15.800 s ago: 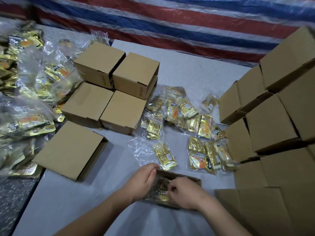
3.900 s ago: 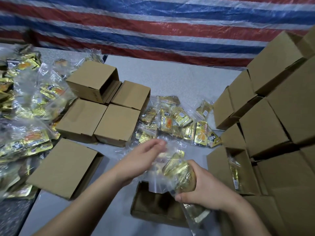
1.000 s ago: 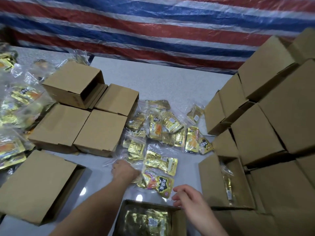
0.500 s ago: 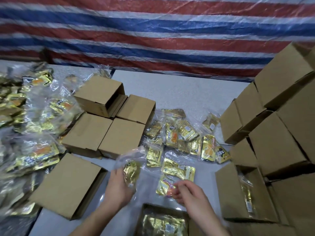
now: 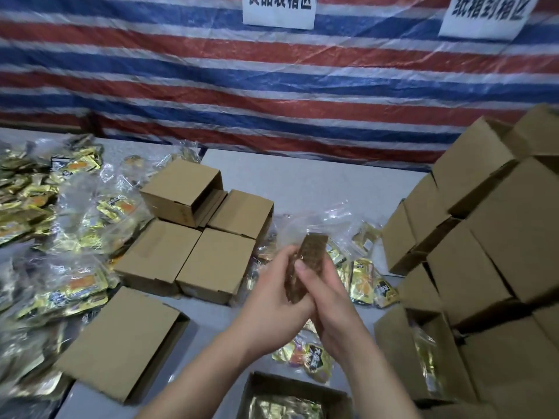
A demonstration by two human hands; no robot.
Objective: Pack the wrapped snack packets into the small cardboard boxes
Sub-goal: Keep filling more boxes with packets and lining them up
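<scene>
Two hands raised together over a grey table [image 5: 317, 182], seen from above. Left hand [image 5: 272, 300] and right hand [image 5: 329, 306] pressed close, fingers of both curled around one gold packet [image 5: 308, 264] held upright between them, right thumb lying across its face. Clear wrapping [image 5: 305, 222] puffing out above the packet's top edge.

Directly below the hands, at the bottom edge: open box [image 5: 296, 394], gold packets already lying inside. Just past that box, flat on the table under the wrists: loose packet [image 5: 311, 358] with orange and black print.

Beyond the hands: scatter of wrapped packets [image 5: 366, 279] spread across the table's middle. Far left: big heap of packets [image 5: 54, 231] in clear bags, covering that side.

Left of centre: four closed boxes [image 5: 187, 246] grouped together, the far-left one raised above the rest with an open side facing right. Nearer, apart from that group: single flat box [image 5: 121, 343], lying close to the table's left edge.

Right side: tall stack of boxes [image 5: 490, 237] climbing out of view. At its foot, near the right wrist: side box [image 5: 420, 355] standing open, a bagged packet tucked upright inside.

Behind everything: striped tarp [image 5: 211, 86] in red, white and blue, hanging as a backdrop. Two white paper signs [image 5: 278, 10] with dark characters fixed near its top, partly cut off.
</scene>
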